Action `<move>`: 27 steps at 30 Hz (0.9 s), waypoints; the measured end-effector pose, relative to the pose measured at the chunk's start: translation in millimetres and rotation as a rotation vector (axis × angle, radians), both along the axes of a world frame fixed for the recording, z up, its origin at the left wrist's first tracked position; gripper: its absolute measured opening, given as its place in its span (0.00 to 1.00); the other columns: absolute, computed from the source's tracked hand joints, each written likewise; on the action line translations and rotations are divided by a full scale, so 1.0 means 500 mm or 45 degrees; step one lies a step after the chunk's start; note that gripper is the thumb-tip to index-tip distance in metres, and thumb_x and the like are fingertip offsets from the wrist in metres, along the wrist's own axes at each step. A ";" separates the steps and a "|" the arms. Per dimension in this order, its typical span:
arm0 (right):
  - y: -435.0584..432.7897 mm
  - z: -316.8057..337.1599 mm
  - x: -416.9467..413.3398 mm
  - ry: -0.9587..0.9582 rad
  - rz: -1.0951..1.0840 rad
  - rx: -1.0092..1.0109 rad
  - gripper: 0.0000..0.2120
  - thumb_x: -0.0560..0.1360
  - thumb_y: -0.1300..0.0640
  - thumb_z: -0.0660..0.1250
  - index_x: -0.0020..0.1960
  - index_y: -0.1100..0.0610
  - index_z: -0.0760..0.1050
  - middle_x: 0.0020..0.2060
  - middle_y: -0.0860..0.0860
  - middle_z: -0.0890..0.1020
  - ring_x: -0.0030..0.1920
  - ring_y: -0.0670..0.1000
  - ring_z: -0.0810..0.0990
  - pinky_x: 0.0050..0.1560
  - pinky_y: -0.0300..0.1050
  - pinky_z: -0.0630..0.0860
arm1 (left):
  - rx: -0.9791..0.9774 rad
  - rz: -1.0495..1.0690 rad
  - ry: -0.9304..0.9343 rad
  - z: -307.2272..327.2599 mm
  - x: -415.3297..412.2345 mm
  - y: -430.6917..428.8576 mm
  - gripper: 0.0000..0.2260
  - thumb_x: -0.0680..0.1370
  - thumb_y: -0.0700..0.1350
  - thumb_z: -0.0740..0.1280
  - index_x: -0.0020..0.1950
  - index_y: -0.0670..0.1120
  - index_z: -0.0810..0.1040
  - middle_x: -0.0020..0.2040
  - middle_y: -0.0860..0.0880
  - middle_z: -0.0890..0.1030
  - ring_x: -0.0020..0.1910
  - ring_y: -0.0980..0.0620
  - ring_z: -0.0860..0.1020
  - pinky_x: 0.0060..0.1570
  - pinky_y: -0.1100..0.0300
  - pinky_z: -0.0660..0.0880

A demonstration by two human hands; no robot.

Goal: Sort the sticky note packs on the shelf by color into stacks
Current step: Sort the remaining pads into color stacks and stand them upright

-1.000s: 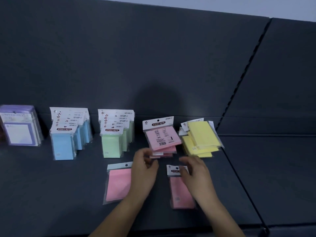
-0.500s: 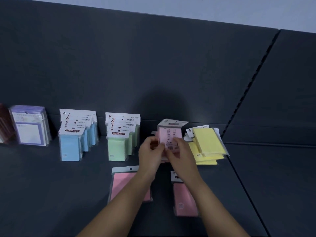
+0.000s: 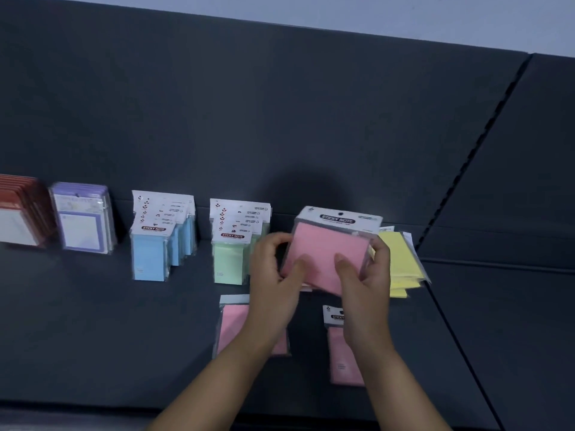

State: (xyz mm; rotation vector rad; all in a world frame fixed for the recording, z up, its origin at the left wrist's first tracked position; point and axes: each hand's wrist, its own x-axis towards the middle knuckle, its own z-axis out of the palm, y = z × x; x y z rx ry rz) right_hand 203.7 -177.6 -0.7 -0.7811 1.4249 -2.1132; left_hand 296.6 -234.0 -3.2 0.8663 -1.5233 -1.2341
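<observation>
Both hands hold one bundle of pink packs (image 3: pixel 326 253) lifted off the shelf (image 3: pixel 93 337), near its back edge. The left hand (image 3: pixel 273 284) takes the bundle's left side, thumb laid across the pink front and fingers curled behind; the right hand (image 3: pixel 364 284) takes the right side the same way, thumb on the front. Each grip is closed firmly on the bundle. The bundle tilts slightly, its white header card reading "STICKY NOTE" at the top.

Just behind the right hand, a loose pile of yellow packs (image 3: pixel 401 259) lies flat against the back edge, its packs fanned and askew. Toward the left along the back edge stand a row of green packs (image 3: pixel 230 259), then a row of blue packs (image 3: pixel 152 256), each row upright with header cards overlapping. Further left stands a set of purple-bordered packs (image 3: pixel 82 225), and at the shelf's left end a set of red-bordered packs (image 3: pixel 21 209), cut off by the frame.

Nearer the front edge, two pink packs lie flat and apart: a left pink pack (image 3: pixel 233 325), partly covered by the left forearm, and a right pink pack (image 3: pixel 342 359), partly covered by the right wrist.
</observation>
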 end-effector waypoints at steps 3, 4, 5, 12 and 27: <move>-0.004 -0.018 0.000 -0.117 0.199 0.058 0.14 0.76 0.64 0.63 0.56 0.49 0.71 0.50 0.51 0.83 0.47 0.48 0.82 0.43 0.42 0.79 | 0.319 0.005 0.144 -0.017 0.048 -0.025 0.09 0.76 0.43 0.67 0.55 0.49 0.76 0.50 0.53 0.79 0.48 0.59 0.78 0.48 0.64 0.76; -0.007 -0.030 0.005 -0.130 0.250 0.122 0.11 0.77 0.63 0.63 0.57 0.52 0.71 0.52 0.53 0.82 0.48 0.50 0.81 0.46 0.44 0.78 | 0.345 0.016 0.191 -0.025 0.070 -0.033 0.05 0.76 0.41 0.67 0.51 0.49 0.78 0.43 0.55 0.81 0.41 0.61 0.78 0.41 0.68 0.76; -0.008 -0.043 0.007 -0.129 0.276 0.208 0.10 0.77 0.61 0.63 0.57 0.53 0.71 0.54 0.55 0.81 0.48 0.50 0.80 0.48 0.46 0.77 | 0.332 0.033 0.190 -0.035 0.088 -0.039 0.05 0.76 0.39 0.67 0.47 0.48 0.79 0.37 0.57 0.81 0.35 0.62 0.77 0.36 0.70 0.75; -0.028 -0.123 0.054 0.489 0.384 0.836 0.12 0.75 0.59 0.66 0.58 0.52 0.71 0.50 0.47 0.80 0.52 0.48 0.79 0.50 0.40 0.73 | 0.437 0.186 -0.106 -0.140 0.163 -0.045 0.09 0.76 0.34 0.66 0.44 0.49 0.77 0.35 0.48 0.76 0.35 0.51 0.72 0.36 0.61 0.70; -0.030 -0.129 0.070 1.189 0.190 0.983 0.21 0.77 0.54 0.62 0.68 0.57 0.65 0.61 0.53 0.71 0.62 0.53 0.70 0.61 0.42 0.66 | -0.302 0.237 -0.812 -0.134 0.146 -0.060 0.18 0.75 0.38 0.66 0.65 0.42 0.71 0.51 0.49 0.75 0.53 0.49 0.71 0.54 0.56 0.70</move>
